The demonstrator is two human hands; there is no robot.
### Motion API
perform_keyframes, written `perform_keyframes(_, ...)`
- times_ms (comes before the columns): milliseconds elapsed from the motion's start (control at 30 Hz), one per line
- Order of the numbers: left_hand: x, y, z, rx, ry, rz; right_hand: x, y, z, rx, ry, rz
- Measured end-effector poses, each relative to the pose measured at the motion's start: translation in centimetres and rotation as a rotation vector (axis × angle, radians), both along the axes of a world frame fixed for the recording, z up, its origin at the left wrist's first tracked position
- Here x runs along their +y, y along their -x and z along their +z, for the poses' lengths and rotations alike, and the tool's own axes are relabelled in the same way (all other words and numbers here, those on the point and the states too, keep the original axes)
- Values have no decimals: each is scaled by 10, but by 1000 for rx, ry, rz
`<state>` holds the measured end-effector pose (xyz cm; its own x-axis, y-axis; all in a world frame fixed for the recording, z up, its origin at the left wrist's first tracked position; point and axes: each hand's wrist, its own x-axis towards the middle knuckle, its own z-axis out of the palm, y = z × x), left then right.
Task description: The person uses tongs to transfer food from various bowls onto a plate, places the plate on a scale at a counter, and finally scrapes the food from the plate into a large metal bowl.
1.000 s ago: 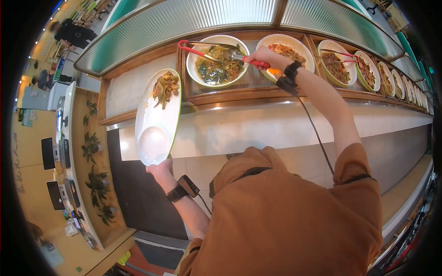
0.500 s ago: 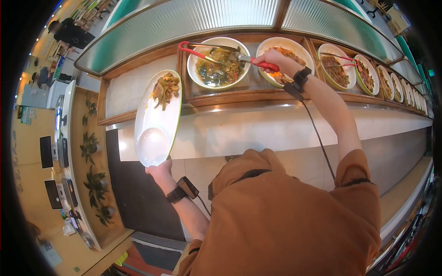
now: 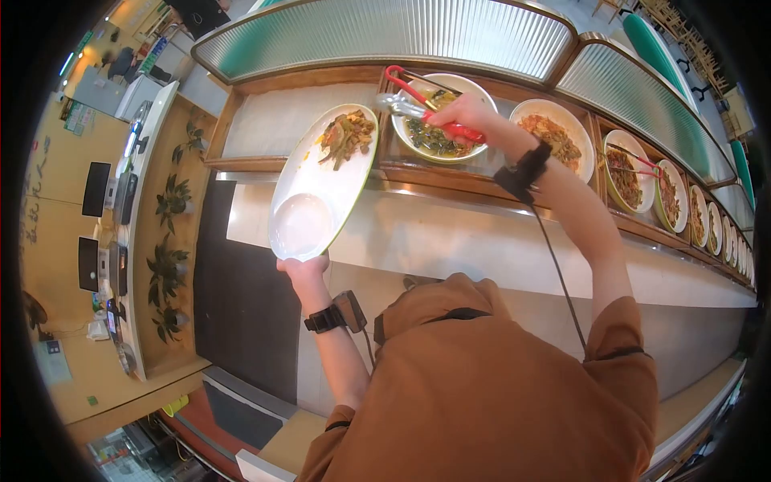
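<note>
My left hand (image 3: 305, 273) grips the near end of a long oval white plate (image 3: 301, 181) with a green rim. Cooked food (image 3: 348, 140), brown and green pieces, lies at the plate's far end; a round hollow is at its near end. Closed round the red handle of metal tongs is my right hand (image 3: 466, 119). The tongs (image 3: 395, 104) point left, their blurred head between the plate and a white bowl (image 3: 401, 132) of leafy greens in broth. Another red-handled utensil (image 3: 399, 79) rests over that bowl. I cannot make out food in the tongs.
A row of food bowls runs right along the wooden counter frame (image 3: 498, 186), beginning with a bowl of reddish food (image 3: 554, 145). Ribbed glass screens (image 3: 401, 44) stand behind. Potted plants (image 3: 169, 261) and monitors (image 3: 96, 189) are at left. A cable (image 3: 554, 265) hangs from my right wrist.
The tongs have come up out of the bowl of greens and swung left toward the plate with my right hand. My whole view has shifted, so the counter sits further right.
</note>
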<state>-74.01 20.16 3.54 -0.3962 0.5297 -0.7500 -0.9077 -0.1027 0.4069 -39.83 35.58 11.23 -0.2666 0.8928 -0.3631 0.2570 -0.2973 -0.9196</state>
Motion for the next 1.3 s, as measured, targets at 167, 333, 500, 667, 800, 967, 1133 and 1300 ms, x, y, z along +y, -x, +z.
perform_keyframes(167, -3, -18, 30, 13, -9, 39, 1, 44, -17, -446, -388, 277)
perform_keyframes(333, -1, -4, 9, 83, 37, -9, -13, 70, -23, -867, -773, 361)
perform_keyframes(500, 2, 32, -53, 270, -2, -211, -21, 75, -11, -934, -841, 419)
perform_keyframes(667, 1, -9, 16, 25, 14, -5, -27, 74, -10, -950, -873, 419)
perform_keyframes(800, -2, 24, -39, 276, -8, -292, -31, 73, -21, -941, -909, 400)
perform_keyframes(967, 1, 98, -157, 1446, 123, -1011, -36, 69, -26, -851, -945, 313)
perform_keyframes(1133, 5, 54, -85, 484, 144, -412, -42, 58, -26, -837, -843, 271)
perform_keyframes(1300, 3, 7, -13, 198, 215, -91, -49, 25, -6, -723, -559, 63)
